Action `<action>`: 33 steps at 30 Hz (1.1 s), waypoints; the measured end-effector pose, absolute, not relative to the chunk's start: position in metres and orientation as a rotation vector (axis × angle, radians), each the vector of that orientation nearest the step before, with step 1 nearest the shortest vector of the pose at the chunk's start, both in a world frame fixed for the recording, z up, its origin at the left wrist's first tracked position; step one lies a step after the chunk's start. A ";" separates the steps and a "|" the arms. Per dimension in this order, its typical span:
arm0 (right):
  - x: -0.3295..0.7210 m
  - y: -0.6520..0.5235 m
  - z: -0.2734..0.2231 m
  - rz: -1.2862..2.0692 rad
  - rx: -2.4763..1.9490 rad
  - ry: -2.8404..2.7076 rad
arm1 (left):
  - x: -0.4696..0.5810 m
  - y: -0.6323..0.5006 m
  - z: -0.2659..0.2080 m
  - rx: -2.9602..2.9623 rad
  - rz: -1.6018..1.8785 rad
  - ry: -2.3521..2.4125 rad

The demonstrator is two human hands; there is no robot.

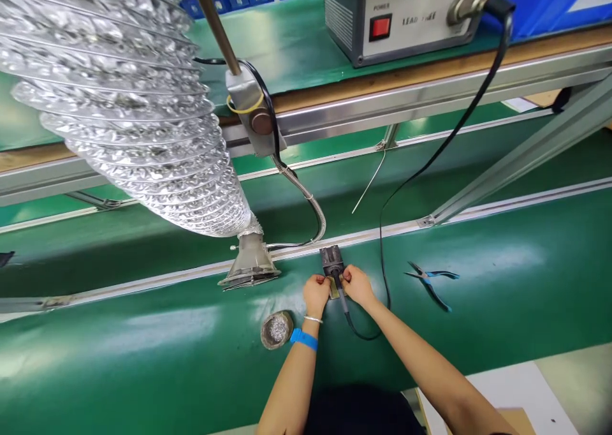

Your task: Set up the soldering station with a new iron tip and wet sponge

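A soldering iron (341,298) rests with its tip end in a dark soldering iron stand (331,256) on the green bench. A yellowish sponge (334,289) shows at the stand's base, partly under the iron. My left hand (316,293), wearing a bangle and a blue wristband (304,339), is closed at the left side of the stand. On the other side my right hand (358,286) is closed too, its fingertips against the stand's edge. The fingers hide exactly where each hand grips. Left of my left hand sits a small round pot (276,330) of silvery bits.
Blue-handled pliers (431,284) lie to the right. A foil fume duct (157,141) hangs at the left, ending in a hood (249,261). Overhead, a soldering station (411,14) stands on a shelf with a metal edge (354,119); its black cable (444,145) hangs down.
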State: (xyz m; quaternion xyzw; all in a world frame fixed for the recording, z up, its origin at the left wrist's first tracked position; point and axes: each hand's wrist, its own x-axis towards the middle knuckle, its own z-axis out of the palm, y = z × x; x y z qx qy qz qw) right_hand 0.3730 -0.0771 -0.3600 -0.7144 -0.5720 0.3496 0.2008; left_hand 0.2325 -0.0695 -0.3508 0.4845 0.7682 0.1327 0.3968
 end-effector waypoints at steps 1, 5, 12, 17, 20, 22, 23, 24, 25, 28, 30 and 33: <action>0.373 -0.078 -0.362 0.978 -1.998 -1.600 | 0.233 -0.068 -0.350 1.221 0.317 1.957; 0.376 -0.081 -0.366 0.991 -1.990 -1.603 | 0.236 -0.062 -0.346 1.226 0.255 1.990; 0.375 -0.081 -0.367 1.000 -2.001 -1.584 | 0.241 -0.061 -0.341 1.322 0.212 2.033; 0.375 -0.080 -0.367 1.019 -2.011 -1.570 | 0.235 -0.068 -0.345 1.274 0.285 2.007; 0.376 -0.080 -0.366 1.035 -2.010 -1.568 | 0.227 -0.075 -0.348 1.189 0.357 1.955; 0.378 -0.080 -0.366 1.052 -1.999 -1.573 | 0.221 -0.082 -0.348 1.127 0.394 1.913; 0.379 -0.081 -0.365 1.063 -1.992 -1.575 | 0.219 -0.084 -0.348 1.102 0.408 1.894; 0.379 -0.081 -0.365 1.073 -1.987 -1.578 | 0.216 -0.087 -0.347 1.084 0.417 1.879; 0.380 -0.081 -0.365 1.080 -1.985 -1.580 | 0.214 -0.088 -0.346 1.073 0.423 1.869; 0.380 -0.081 -0.365 1.080 -2.010 -1.576 | 0.213 -0.085 -0.342 1.100 0.414 1.866; 0.380 -0.080 -0.365 1.065 -2.034 -1.575 | 0.217 -0.078 -0.342 1.150 0.385 1.873; 0.379 -0.079 -0.364 1.049 -2.051 -1.591 | 0.227 -0.065 -0.344 1.194 0.320 1.891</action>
